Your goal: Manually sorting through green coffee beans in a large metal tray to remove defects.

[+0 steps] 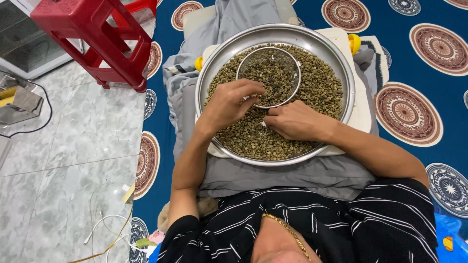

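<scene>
- A wide round metal tray (336,58) sits on a pale board on the person's lap, its floor covered with greenish beans (319,87)
- A small round wire sieve (269,77) lies on the beans at about 12 o'clock from the tray's middle, holding darker beans
- The left hand (229,104) comes in from 7 o'clock; its grip is narrow, fingertips curled over the sieve's rim at the sieve's 8 o'clock, touching it
- The right hand (295,121) lies knuckles up on the beans just below the sieve, at its 5 o'clock; its fingers are folded under, so I cannot tell what its grip encloses
- The two hands are near each other, fingertips almost meeting at the sieve's lower edge
- A red plastic stool (97,36) stands on the tiled floor at 10 o'clock, well apart
</scene>
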